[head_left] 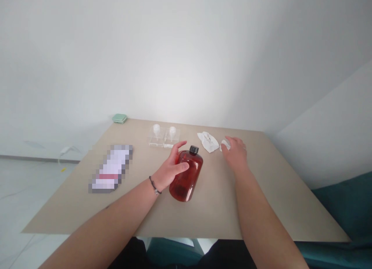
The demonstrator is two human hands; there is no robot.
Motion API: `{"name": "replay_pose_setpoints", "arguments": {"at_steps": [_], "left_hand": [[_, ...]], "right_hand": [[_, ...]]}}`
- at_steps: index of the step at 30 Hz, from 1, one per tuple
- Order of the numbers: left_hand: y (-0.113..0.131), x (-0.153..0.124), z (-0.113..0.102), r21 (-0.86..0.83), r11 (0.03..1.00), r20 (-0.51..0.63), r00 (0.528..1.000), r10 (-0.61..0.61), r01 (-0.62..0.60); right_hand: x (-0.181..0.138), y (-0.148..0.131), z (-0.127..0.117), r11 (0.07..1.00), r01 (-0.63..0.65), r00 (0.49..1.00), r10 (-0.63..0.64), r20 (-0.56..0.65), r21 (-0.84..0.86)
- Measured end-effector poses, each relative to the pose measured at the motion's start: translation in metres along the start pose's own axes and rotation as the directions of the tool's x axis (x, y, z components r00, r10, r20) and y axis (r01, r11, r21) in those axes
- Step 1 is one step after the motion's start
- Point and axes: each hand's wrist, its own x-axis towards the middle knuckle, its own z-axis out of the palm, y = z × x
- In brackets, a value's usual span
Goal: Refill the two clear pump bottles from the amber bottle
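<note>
My left hand (172, 166) curls around the shoulder of a dark red plastic bottle (186, 181) with a black screw cap, which leans across the middle of the beige table (221, 218). My right hand (236, 154) is a short way to its right, fingertips gathered on a small white wad (225, 145). Just left of that hand lies a crumpled white cloth or tissue (208, 142). Beyond the bottle stand two clear square containers (163, 136) with white pump tops.
A pixelated, pale flat item (110, 169) lies at the table's left. A small green compact case (119, 118) sits on the far corner. White walls rise behind, a teal sofa (343, 203) stands at the right, and a pale floor (26, 187) shows at the left.
</note>
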Motion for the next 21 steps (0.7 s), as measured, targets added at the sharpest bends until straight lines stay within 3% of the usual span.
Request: {"name": "replay_pose_setpoints", "arguments": {"at_steps": [3,7,9,10,12,14,16,18,21], "left_hand": [[0.001,0.000,0.000,0.004,1.000,-0.011,1.000,0.003,-0.003],[0.004,0.002,0.001,0.016,1.000,-0.064,0.998,0.003,-0.001],[0.004,0.003,0.002,0.021,1.000,-0.117,0.993,0.021,-0.018],[0.004,0.004,0.003,0.026,0.999,-0.150,0.988,0.034,-0.030],[0.004,0.007,0.004,0.034,0.998,-0.218,0.974,0.060,-0.054],[0.003,0.009,0.004,0.056,0.995,-0.261,0.961,0.089,-0.076],[0.003,0.010,0.002,0.139,0.983,-0.260,0.953,0.154,-0.121],[0.003,0.010,-0.001,0.279,0.945,-0.224,0.945,0.238,-0.171],[0.005,0.008,-0.004,0.461,0.861,-0.170,0.931,0.322,-0.214]], "right_hand": [[0.007,0.014,0.005,0.980,-0.094,0.980,0.122,0.159,-0.173],[0.007,0.012,0.002,0.988,-0.096,0.983,0.113,0.143,-0.123],[-0.003,-0.002,-0.002,0.999,-0.039,0.998,0.038,0.050,0.011],[-0.011,-0.012,-0.004,0.982,0.044,0.998,-0.036,-0.047,0.181],[-0.032,-0.036,-0.005,0.861,0.245,0.967,-0.184,-0.177,0.445],[-0.056,-0.063,-0.003,0.749,0.385,0.920,-0.362,-0.154,0.540],[-0.074,-0.084,0.000,0.670,0.426,0.875,-0.477,-0.088,0.607],[-0.084,-0.097,0.004,0.636,0.403,0.862,-0.506,-0.038,0.658],[-0.086,-0.102,0.008,0.638,0.347,0.885,-0.465,-0.015,0.687]]}}
